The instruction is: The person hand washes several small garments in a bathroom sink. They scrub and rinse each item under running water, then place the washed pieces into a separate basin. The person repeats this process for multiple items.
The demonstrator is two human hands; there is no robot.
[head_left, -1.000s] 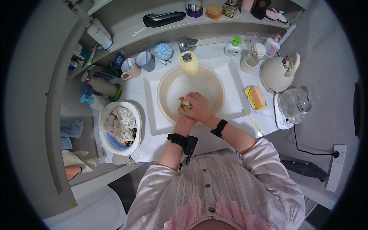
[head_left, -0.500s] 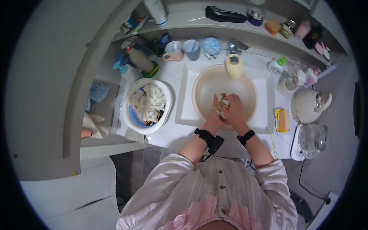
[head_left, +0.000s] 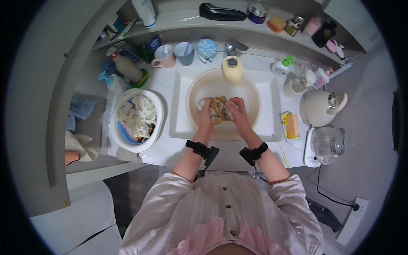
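Observation:
Over a round cream basin [head_left: 199, 80] in the white sink, a bunched brown-and-white cloth [head_left: 220, 109] is between my two hands. My left hand [head_left: 205, 114] grips its left side, the thumb pressed against the folds. On the right side, my right hand [head_left: 239, 113] has its fingers curled round the edge. The cloth looks crumpled, with several folds showing; what kind of garment it is cannot be made out. A pale yellow piece [head_left: 232, 73] covers the tap spout just behind the basin.
At the left stands a white tub [head_left: 158, 123] with crumpled pale cloths in it. A soap bar [head_left: 292, 125], a kettle [head_left: 315, 109] and a glass jar [head_left: 327, 144] on a white scale are to the right. Cups [head_left: 184, 54] and bottles line the back.
My hands have moved apart, and the cloth, pressed small between them before, is now spread wider with its folds showing. The whole view has shifted, so the scene sits further left.

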